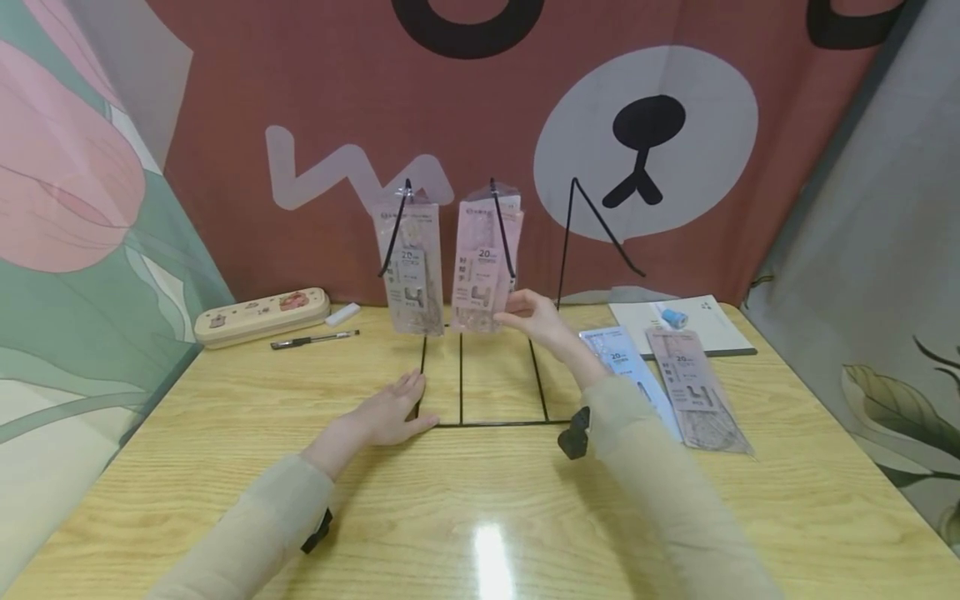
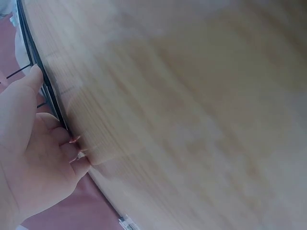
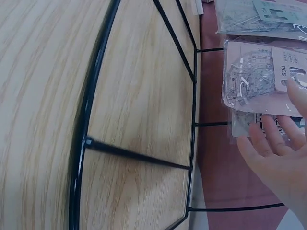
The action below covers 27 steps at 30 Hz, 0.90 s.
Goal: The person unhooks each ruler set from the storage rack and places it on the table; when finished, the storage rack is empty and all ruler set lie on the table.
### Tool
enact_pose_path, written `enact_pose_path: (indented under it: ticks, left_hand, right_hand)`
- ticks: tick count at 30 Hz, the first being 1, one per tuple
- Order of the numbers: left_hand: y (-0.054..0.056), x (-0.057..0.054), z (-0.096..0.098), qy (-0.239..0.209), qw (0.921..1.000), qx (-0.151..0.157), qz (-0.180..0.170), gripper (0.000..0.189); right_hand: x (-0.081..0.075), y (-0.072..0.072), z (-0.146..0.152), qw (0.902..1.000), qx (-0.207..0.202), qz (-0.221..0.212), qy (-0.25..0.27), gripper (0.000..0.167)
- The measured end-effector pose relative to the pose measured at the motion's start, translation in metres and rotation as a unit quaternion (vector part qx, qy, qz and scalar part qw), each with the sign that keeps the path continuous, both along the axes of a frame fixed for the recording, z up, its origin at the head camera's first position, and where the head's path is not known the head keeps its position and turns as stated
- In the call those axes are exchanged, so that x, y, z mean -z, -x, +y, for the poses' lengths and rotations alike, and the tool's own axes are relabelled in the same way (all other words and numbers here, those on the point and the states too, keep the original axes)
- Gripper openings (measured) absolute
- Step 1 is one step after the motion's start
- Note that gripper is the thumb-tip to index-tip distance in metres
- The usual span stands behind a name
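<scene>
A black wire display rack [image 1: 491, 425] stands on the table with three hooked arms. Pink ruler sets [image 1: 474, 267] in clear bags hang from the middle hook, one behind another; a protractor shows through the wrapping in the right wrist view. My right hand [image 1: 542, 321] pinches the lower right edge of these bags, thumb in front and fingers behind [image 3: 273, 139]. Another ruler set [image 1: 411, 271] hangs on the left hook. The right hook holds nothing. My left hand [image 1: 386, 412] rests with extended fingers at the rack's front left corner.
A blue ruler set [image 1: 618, 354] and a brownish-pink one [image 1: 697, 392] lie at the right. Behind them, a notebook [image 1: 720, 325] bears a small blue item [image 1: 674, 317]. A pencil case [image 1: 262, 317], an eraser [image 1: 342, 314] and a pen [image 1: 315, 339] lie back left.
</scene>
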<state>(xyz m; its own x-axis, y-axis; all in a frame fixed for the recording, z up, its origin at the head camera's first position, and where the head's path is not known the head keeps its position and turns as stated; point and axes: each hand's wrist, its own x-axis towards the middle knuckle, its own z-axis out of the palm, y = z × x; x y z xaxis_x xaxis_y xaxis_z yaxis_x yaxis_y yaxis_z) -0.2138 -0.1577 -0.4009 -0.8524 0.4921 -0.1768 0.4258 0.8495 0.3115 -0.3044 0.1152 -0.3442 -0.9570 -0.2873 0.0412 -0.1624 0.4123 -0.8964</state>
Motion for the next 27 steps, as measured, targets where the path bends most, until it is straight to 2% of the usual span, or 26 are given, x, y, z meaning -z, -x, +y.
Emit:
enact_pose_path:
  ticks: [4,10,14,18,22,27]
  left_hand:
    - [0.0,0.001,0.001,-0.002,1.0,-0.002,-0.004,0.079]
    - [0.0,0.001,0.0,0.002,1.0,-0.004,-0.004,0.08]
    - [0.0,0.001,0.0,0.002,1.0,-0.001,-0.001,0.08]
    - [0.0,0.0,0.0,0.001,1.0,0.0,0.003,0.081]
    - [-0.001,-0.001,0.0,0.0,1.0,-0.001,0.007,0.081]
    - [-0.001,-0.001,0.0,-0.001,1.0,-0.003,0.001,0.08]
  right_hand:
    - [0.0,0.001,-0.004,0.9998,-0.006,-0.015,0.015,0.047]
    - [0.001,-0.003,-0.009,0.9992,0.026,-0.024,0.019,0.038]
    - [0.001,-0.01,-0.009,0.9989,0.014,-0.027,0.036,0.039]
    - [-0.001,-0.021,-0.004,0.998,-0.012,-0.03,0.055,0.043]
    - [-0.005,-0.035,0.001,0.9984,-0.011,-0.041,0.037,0.043]
    - [-0.008,-0.061,0.009,0.9979,-0.021,-0.05,0.035,0.042]
